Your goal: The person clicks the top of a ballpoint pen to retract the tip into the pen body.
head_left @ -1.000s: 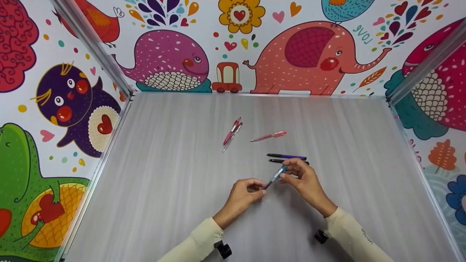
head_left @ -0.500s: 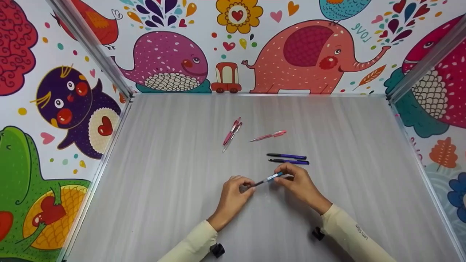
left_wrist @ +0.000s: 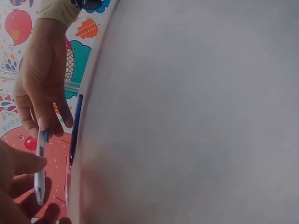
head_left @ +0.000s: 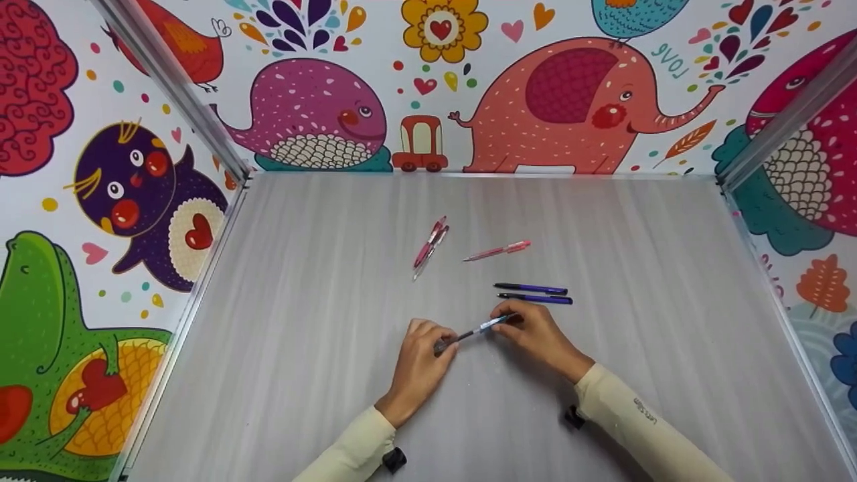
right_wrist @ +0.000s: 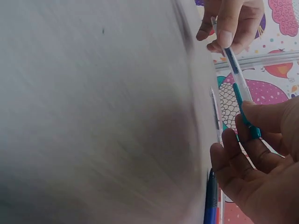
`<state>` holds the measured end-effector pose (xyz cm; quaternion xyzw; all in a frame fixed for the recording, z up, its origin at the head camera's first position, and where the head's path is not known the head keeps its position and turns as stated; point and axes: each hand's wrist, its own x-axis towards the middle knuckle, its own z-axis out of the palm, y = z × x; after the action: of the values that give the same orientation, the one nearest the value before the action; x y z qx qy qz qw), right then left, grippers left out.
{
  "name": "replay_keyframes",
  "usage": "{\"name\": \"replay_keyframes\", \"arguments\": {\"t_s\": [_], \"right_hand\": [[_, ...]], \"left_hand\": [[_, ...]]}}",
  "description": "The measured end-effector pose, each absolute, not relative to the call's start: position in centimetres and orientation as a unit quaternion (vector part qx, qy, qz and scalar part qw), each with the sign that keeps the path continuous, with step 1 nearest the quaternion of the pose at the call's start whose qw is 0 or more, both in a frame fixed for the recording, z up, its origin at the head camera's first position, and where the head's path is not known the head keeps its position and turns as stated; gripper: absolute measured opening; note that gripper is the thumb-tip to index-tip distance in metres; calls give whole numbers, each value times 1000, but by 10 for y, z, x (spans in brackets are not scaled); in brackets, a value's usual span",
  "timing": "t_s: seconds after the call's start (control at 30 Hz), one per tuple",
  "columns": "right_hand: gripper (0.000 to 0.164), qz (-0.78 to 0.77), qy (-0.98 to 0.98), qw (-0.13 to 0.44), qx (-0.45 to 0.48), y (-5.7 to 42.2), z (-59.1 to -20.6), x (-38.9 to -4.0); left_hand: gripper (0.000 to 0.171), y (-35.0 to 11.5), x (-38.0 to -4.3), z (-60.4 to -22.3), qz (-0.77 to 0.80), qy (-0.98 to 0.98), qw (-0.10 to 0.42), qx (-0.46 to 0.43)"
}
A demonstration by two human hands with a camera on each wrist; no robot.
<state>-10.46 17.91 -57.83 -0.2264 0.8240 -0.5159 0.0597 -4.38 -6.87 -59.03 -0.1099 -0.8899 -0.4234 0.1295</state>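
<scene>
A slim pen (head_left: pixel 477 329) with a see-through barrel and a teal end is stretched between both hands over the table, slanting up to the right in the head view. My left hand (head_left: pixel 420 361) pinches its tip end between thumb and fingers. At the other end, my right hand (head_left: pixel 541 337) pinches the teal part; the right wrist view shows the thumb on the teal clip (right_wrist: pixel 242 105) and the other fingers loosely bent below. Just beyond the right hand lie two blue pens with black ends, one pen (head_left: pixel 532 289) behind the other pen (head_left: pixel 535 299), nearly parallel.
Farther back, a pink pen (head_left: pixel 499 250) lies by itself. To its left, a dark pink pen (head_left: pixel 428 244) lies against a clear-barrelled pen (head_left: pixel 432 253). Printed cartoon walls (head_left: pixel 321 114) with metal edging close off the grey table (head_left: pixel 321 281) at the back and sides.
Both hands have shifted left with the pen, and it has tilted from steep to flatter. The right hand has come away from over the two blue pens, which now show fully.
</scene>
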Motion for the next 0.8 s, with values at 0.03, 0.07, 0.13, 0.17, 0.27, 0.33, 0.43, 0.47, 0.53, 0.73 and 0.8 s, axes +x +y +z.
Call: {"name": "replay_keyframes", "arguments": {"t_s": [0.03,0.07,0.13,0.17,0.27,0.33,0.43,0.47,0.53,0.73,0.8], "right_hand": [[17,-516,823,62,-229,178,-579,-106],[17,-516,822,65,-232,177,-580,-108],[18,-513,822,68,-239,174,-582,-111],[18,-511,821,69,-244,173,-582,-112],[17,-505,822,68,-254,169,-584,-116],[16,-500,823,64,-262,167,-587,-118],[15,-494,825,65,-265,165,-589,-122],[16,-492,827,67,-265,164,-590,-123],[16,-487,829,72,-265,162,-590,-126],[15,-477,835,79,-262,153,-591,-133],[16,-472,839,74,-260,150,-592,-136]], "left_hand": [[14,-70,-43,-591,-420,-891,133,-109],[14,-71,-43,-591,-417,-892,137,-108],[14,-73,-43,-593,-412,-893,145,-107],[14,-74,-43,-594,-410,-894,150,-107],[15,-78,-44,-597,-403,-894,162,-107],[16,-80,-45,-599,-399,-894,172,-109],[16,-82,-47,-600,-391,-895,181,-113],[16,-83,-47,-601,-390,-895,182,-115],[15,-86,-49,-602,-388,-896,183,-118],[15,-93,-56,-607,-395,-890,192,-123],[15,-96,-59,-608,-392,-889,198,-126]]}}
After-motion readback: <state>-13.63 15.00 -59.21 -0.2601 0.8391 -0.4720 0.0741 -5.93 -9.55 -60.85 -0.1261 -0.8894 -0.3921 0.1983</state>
